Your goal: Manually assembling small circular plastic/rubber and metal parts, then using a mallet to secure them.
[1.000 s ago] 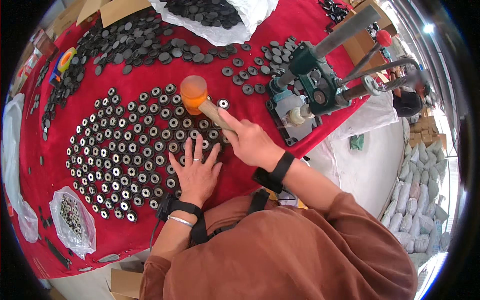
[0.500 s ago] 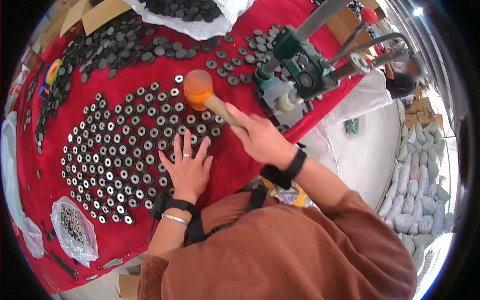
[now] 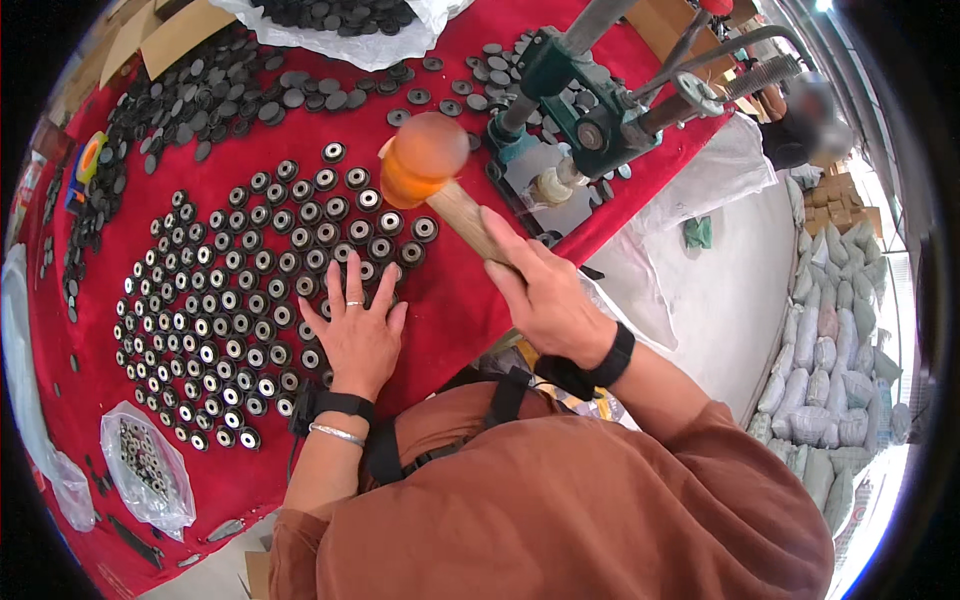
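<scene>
Mallet handle (image 3: 466,222) inside right fingers (image 3: 510,240); round parts (image 3: 230,299) beneath, around left fingers (image 3: 354,280)

I note pale smooth floor (image 3: 745,290) beyond right edge of red cloth-covered table (image 3: 450,325); whitish bulging sacks (image 3: 825,380) piled farther out.

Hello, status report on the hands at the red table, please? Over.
Right hand: gripping orange-headed mallet by its handle. Left hand: fingers spread over round parts. Green press: standing right of the parts.
</scene>
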Demonstrator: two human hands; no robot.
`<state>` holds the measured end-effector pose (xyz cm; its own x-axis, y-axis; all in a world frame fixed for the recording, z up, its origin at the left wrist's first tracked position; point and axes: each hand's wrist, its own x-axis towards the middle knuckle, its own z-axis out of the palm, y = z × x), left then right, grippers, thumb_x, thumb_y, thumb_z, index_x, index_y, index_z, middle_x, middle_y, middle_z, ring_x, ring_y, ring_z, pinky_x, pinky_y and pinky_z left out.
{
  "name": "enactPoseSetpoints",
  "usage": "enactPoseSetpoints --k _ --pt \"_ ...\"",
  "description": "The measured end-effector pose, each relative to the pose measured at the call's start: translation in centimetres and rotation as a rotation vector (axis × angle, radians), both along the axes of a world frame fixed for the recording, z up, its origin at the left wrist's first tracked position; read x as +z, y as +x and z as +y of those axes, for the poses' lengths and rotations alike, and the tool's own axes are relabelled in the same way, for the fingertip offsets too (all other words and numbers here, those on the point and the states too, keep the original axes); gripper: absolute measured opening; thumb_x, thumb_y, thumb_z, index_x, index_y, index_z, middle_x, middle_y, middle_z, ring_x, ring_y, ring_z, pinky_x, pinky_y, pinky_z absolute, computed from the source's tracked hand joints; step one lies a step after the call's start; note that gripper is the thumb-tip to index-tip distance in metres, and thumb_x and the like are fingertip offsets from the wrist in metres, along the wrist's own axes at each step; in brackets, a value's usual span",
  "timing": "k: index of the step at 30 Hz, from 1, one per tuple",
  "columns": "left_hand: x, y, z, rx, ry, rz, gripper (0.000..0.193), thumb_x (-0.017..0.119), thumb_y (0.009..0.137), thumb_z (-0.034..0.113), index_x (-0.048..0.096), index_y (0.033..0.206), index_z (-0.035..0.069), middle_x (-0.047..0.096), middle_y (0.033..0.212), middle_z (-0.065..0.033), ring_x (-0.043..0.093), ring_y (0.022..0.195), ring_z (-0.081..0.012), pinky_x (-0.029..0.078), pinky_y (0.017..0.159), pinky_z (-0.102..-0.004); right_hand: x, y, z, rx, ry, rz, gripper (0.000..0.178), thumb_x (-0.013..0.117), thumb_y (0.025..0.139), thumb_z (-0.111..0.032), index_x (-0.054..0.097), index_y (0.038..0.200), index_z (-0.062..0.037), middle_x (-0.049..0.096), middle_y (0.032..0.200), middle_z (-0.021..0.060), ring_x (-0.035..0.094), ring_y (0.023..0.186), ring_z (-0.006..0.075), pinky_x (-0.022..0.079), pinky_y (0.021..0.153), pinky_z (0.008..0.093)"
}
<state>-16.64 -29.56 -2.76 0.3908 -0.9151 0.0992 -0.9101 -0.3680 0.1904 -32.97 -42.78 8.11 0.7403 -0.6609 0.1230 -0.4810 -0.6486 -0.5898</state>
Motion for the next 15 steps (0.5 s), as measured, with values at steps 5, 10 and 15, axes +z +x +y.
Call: enactPoseSetpoints --k 5,10,15 --pt "0.1 0.1 -0.6 -0.015 -0.024 -0.018 0.049 0.057 0.085 0.038 0.046 0.133 0.033 0.028 0.148 -0.0074 0.026 0.135 -0.029 0.019 0.101 -0.0664 -4.3 -2.3 0.8 -0.071 0.031 0.199 0.057 0.055 0.089 -0.02 0.032 0.141 -0.0187 0.053 0.074 0.0208 0.056 0.066 0.0423 0.049 0.063 0.0482" --pt "-0.2 0.4 -0.8 0.015 0.024 -0.012 0.049 0.057 0.086 0.039 0.045 0.133 0.033 0.027 0.149 -0.007 0.025 0.136 -0.0284 0.019 0.101 -0.0662 -1.1 -1.4 0.1 0.009 0.067 0.046 0.056 0.053 0.089 -0.018 0.032 0.141 -0.0158 0.053 0.076 0.0207 0.055 0.063 0.0413 0.047 0.061 0.0475" --pt "-0.2 0.1 -0.5 -0.005 0.006 -0.04 0.056 0.056 0.086 0.038 0.039 0.138 0.024 0.027 0.149 -0.0068 0.023 0.137 -0.0271 0.02 0.102 -0.0646 -3.6 -3.7 3.2 -0.023 0.098 0.192 0.056 0.054 0.089 -0.018 0.033 0.141 -0.0195 0.051 0.074 0.0185 0.055 0.063 0.0386 0.046 0.061 0.0465"
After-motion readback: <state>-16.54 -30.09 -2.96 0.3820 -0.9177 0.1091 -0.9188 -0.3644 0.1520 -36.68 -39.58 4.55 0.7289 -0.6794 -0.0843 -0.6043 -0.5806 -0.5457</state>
